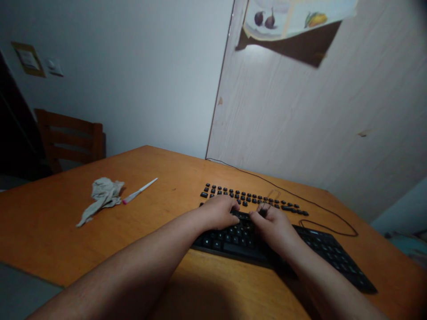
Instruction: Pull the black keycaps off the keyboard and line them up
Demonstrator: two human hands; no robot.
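Observation:
A black keyboard (pixel 238 249) lies at an angle near the table's front edge, with some of its keys off near the top. My left hand (pixel 220 211) is closed at its far left part, thumb on top and fingers bent at the back edge. Above the middle of the keyboard, my right hand (pixel 275 226) pinches a small black piece that looks like a keycap (pixel 263 212). A thin wire seems to loop by those fingertips. Behind both hands, loose keycaps (pixel 248 195) are laid out in rows on the table.
The wooden table (pixel 173 164) meets a wall behind. A crumpled grey cloth (pixel 105 195) and a white stick-like tool with a pink end (pixel 140 191) lie at left. The keyboard's cable (pixel 280 189) curves along the back right. A chair (pixel 71 138) stands beyond the left edge.

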